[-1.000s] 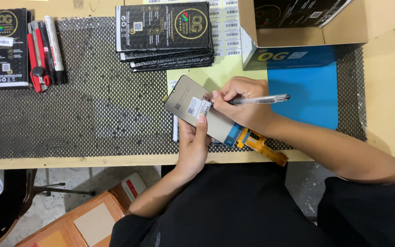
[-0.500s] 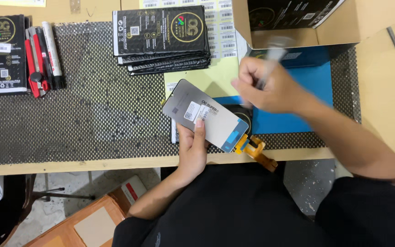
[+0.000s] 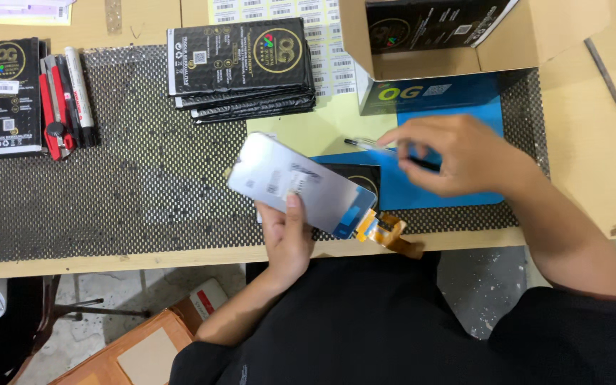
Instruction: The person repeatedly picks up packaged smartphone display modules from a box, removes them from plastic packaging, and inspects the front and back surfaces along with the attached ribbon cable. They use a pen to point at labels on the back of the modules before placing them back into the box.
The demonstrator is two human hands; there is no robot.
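Note:
My left hand [image 3: 286, 242] grips a grey phone screen panel [image 3: 286, 189] from below, thumb on its back, tilted above the table's front edge. An orange flex cable [image 3: 386, 232] hangs from the panel's lower right end. My right hand [image 3: 465, 153] hovers over a blue sheet [image 3: 408, 191], fingers apart and holding nothing. A pen [image 3: 365, 145] lies just under its fingertips, pointing left across the yellow sheet [image 3: 308, 132] and the blue one.
A stack of black packets [image 3: 240, 60] lies at the back on the black mesh mat [image 3: 144, 185]. An open cardboard box [image 3: 507, 43] stands back right. One black packet [image 3: 10, 96], a red cutter and markers [image 3: 62, 100] lie far left. Label sheets [image 3: 329, 28] lie behind.
My right hand stopped writing on the panel, lifted away to the right and let the pen go onto the sheets. The left hand shifted the panel slightly left.

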